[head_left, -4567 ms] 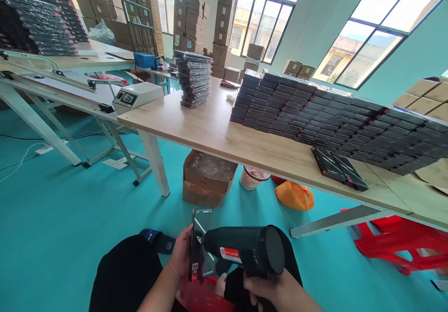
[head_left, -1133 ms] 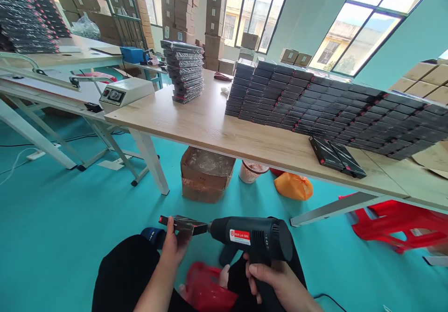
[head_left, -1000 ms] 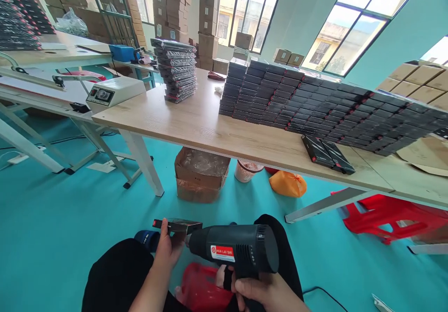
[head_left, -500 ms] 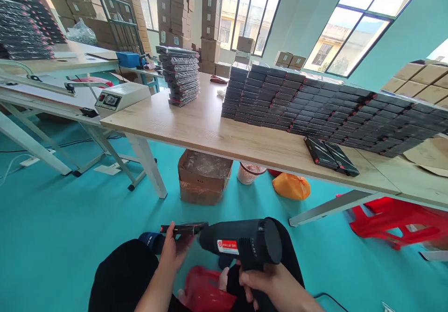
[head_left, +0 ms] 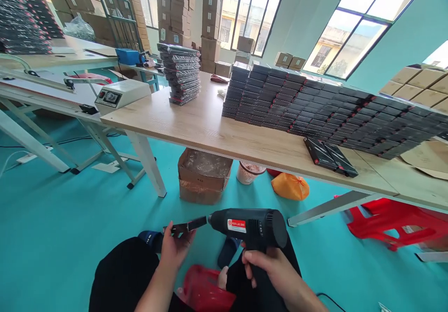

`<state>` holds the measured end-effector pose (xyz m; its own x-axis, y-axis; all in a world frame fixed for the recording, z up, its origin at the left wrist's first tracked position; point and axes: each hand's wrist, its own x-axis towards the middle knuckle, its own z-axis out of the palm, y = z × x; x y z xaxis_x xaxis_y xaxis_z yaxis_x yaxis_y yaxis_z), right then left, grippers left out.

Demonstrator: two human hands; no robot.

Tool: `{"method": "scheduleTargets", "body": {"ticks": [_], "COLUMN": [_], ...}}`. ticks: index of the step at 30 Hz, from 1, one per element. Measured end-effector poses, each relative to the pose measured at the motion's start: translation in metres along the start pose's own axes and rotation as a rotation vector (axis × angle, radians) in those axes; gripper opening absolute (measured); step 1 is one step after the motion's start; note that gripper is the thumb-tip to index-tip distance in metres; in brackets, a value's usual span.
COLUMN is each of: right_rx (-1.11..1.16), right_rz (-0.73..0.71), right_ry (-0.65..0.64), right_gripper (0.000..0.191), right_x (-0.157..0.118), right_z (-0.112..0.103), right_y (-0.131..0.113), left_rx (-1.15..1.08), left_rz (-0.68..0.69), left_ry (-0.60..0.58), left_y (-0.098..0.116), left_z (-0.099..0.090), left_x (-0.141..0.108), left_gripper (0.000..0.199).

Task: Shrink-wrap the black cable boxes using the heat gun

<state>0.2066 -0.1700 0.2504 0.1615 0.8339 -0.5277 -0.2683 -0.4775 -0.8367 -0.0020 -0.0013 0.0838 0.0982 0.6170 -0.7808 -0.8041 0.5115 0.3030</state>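
Tilted since the earlier frame, the black box [head_left: 185, 227] sits in the left hand [head_left: 174, 250], its end just beside the heat gun [head_left: 250, 228] the right hand [head_left: 268, 266] grips; 2 flat boxes [head_left: 330, 157] lie beyond.

One pistol-shaped black plastic heat gun [head_left: 254, 225] is bearing a red-and-white rectangular label [head_left: 237, 225], and one slim, flat box [head_left: 196, 223] is showing black. The broad stack of slim black boxes [head_left: 315, 109] is showing red flecks; the long wood-grained tabletop [head_left: 196, 130], pale tan. The smooth floor [head_left: 87, 218] is displaying turquoise; the rounded plastic bag [head_left: 290, 187], orange; the moulded plastic stool [head_left: 371, 231], red.
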Motion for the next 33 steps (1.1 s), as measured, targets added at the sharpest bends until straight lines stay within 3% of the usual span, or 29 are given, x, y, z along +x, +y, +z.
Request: {"method": "scheduleTargets", "body": {"ticks": [5,9,14,21,28,33], "right_rx": [0.026,0.050,0.126,0.077,-0.031,-0.070], "right_rz": [-0.014,-0.034,0.044,0.090,0.144,0.190], "right_ry": [-0.046,0.043,-0.003,-0.037,-0.056,-0.152], "right_gripper": [0.041,0.046,0.046,0.046,0.045,0.039], "right_x": [0.002,0.001,-0.010,-0.019,-0.017,-0.015], "right_z": [-0.007,-0.009,-0.024,-0.039,-0.032,-0.027], "right_y": [0.005,0.003,0.003,0.012,0.017,0.025], "left_rx": [0.005,0.065,0.120,0.122,0.165,0.191], "left_rz": [-0.014,-0.022,0.019,0.028,0.088,0.092], "left_ry": [-0.042,-0.033,-0.006,-0.044,-0.093,-0.106], "left_y": [-0.001,0.001,0.005,0.003,0.000,-0.003], "left_z": [0.003,0.005,0.004,-0.002,-0.003,-0.008], "left_x": [-0.007,-0.009,-0.010,0.000,0.004,0.008], "left_gripper": [0.016,0.003,0.036,0.023,0.017,0.017]}}
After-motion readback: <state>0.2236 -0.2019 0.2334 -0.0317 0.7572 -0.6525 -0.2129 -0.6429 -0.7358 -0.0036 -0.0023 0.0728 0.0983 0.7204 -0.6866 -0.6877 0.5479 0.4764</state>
